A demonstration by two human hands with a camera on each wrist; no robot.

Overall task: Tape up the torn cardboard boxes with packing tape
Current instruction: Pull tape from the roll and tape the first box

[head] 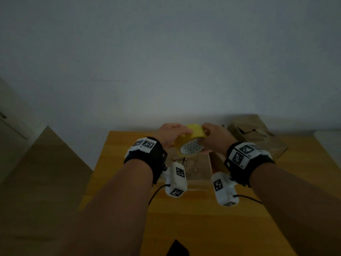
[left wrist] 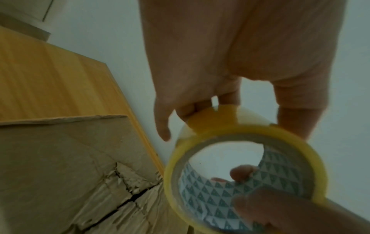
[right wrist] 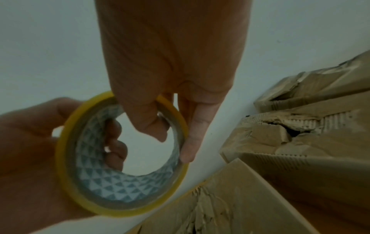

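Above the near box (head: 195,169), its top torn, both hands hold the yellow tape roll (head: 190,143) in the air over the wooden table (head: 203,218). The left hand (head: 170,133) grips it from 9 o'clock, fingers curled round the rim; the right hand (head: 214,135) pinches it from 3 o'clock, thumb inside the core. Farther off at 2 o'clock, a second crushed box (head: 258,133) sits against the wall (head: 166,52).

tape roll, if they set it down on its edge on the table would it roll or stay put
The tape roll is a round hollow ring, so on its edge it would probably roll on the smooth table. Laid flat, likely stays. Both hands grip it easily, suggesting light.
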